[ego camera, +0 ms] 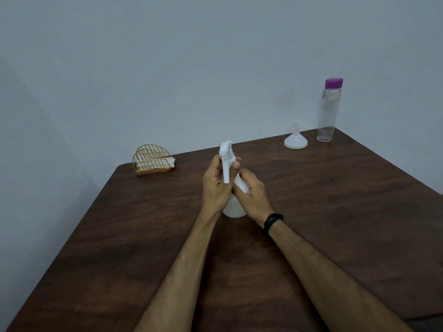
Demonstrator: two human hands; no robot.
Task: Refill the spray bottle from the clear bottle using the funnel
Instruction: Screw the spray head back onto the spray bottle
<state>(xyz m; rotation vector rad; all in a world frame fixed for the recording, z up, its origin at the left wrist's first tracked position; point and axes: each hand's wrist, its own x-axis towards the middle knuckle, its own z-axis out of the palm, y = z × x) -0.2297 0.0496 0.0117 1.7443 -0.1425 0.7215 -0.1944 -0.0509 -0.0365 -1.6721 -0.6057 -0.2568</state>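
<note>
Gripping the white spray bottle (236,200) from both sides, the two hands meet near the middle of the dark wooden tabletop (335,212). The left hand (215,185) has its grip closed around the bottle's neck and the white spray head (226,161), fingers curled behind it and the thumb in front beside the trigger, which hangs down toward the person. The right hand (251,190) has its grip closed on the shoulder of the bottle body, fingers wrapped over the white plastic just below the neck. The bottle stands upright with its base on the tabletop, the lower part showing between the two wrists. A black band (272,221) circles the right wrist.

Farther out, at the far right corner of the tabletop, the white funnel (295,140) sits upside down, wide mouth on the wood and spout pointing up. Just beside it to the right stands the clear bottle (328,111), upright, with a purple cap (333,83) on top; how full it is cannot be told. Both are well apart from the hands. At the far left edge sits a gold wire holder (153,159) with white paper napkins (155,164) in it. A plain grey wall (191,56) rises behind the tabletop.
</note>
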